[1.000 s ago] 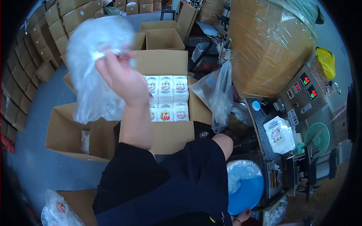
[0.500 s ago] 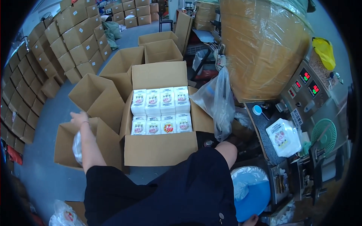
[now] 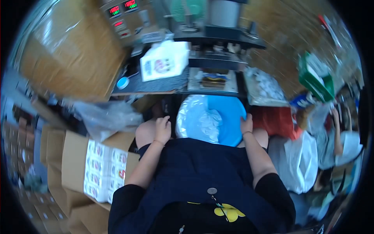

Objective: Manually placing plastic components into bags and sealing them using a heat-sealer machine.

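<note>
On my lap sits a light blue basin (image 3: 230,117) with crumpled clear plastic (image 3: 200,123) inside it. My right hand (image 3: 246,124) grips the basin's right rim. To the left of the basin, my left hand (image 3: 163,128) is over my left thigh, holding nothing, its fingers loosely bent and a little apart. A white printed bag (image 3: 164,64) rests on the dark worktop (image 3: 134,85) ahead, next to a small light blue cap (image 3: 122,82).
At the left, an open carton (image 3: 72,158) holds white printed packs (image 3: 95,165). A panel with lit displays (image 3: 122,19) and a green fan (image 3: 189,11) are ahead. A green box (image 3: 317,78), red bag (image 3: 274,121) and white sack (image 3: 300,162) are at the right, near another person's arm (image 3: 338,132).
My view has swung right, from the cartons to the worktop. My left hand has left the carton with the clear bag and come back beside the basin. My right hand remains at the basin.
</note>
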